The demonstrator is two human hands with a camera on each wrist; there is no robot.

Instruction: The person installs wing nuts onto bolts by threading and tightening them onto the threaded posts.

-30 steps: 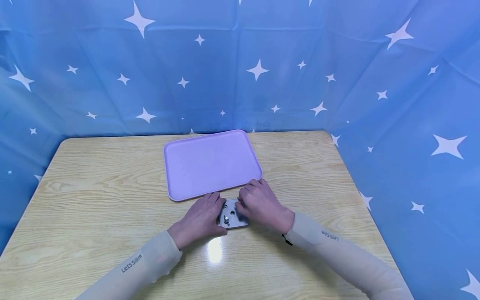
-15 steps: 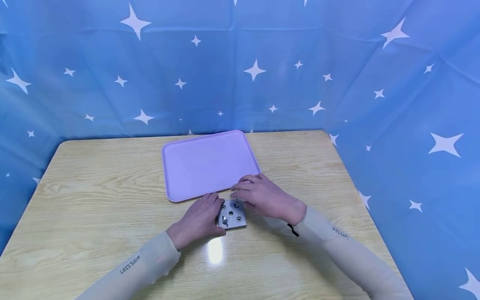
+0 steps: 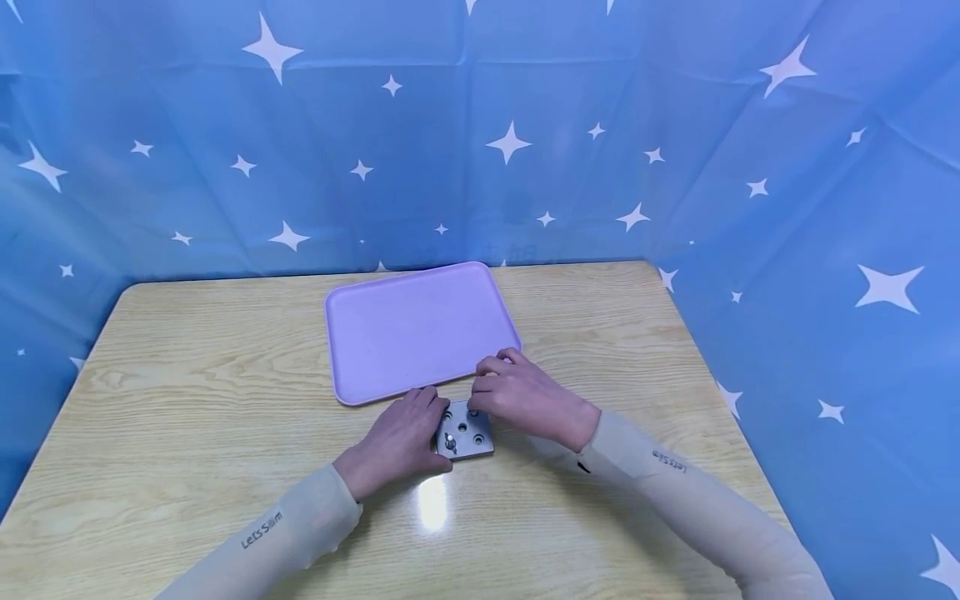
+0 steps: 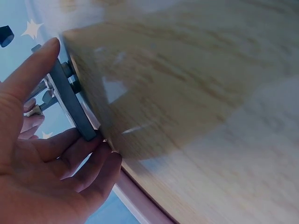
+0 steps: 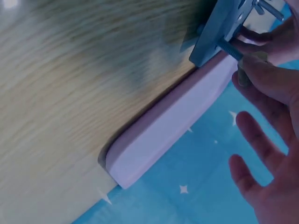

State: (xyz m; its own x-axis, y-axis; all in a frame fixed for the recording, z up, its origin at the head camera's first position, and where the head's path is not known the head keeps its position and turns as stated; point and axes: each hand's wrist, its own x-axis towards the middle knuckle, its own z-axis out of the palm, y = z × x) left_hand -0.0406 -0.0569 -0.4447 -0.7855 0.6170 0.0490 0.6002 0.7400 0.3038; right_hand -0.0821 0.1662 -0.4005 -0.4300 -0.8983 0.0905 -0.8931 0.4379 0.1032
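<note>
A grey metal plate with several round holes stands on the table just in front of the purple tray. My left hand grips its left side, thumb on the near edge and fingers at the far one. Out of the plate's far right corner rises a threaded bolt. My right hand pinches a wing nut at that bolt's tip, mostly covered by thumb and forefinger; its other fingers are spread. A second bolt with a wing nut stands at the near left corner. Dark bolt heads protrude beneath the plate.
The purple tray lies behind the plate, its near edge close to both hands. A light wooden table extends around them. Blue cloth with white stars hangs behind and at the sides.
My right hand loosened and lifted its fingers off the far right bolt, showing it half a second ago, and now pinches there again. My left hand and the plate stay in place.
</note>
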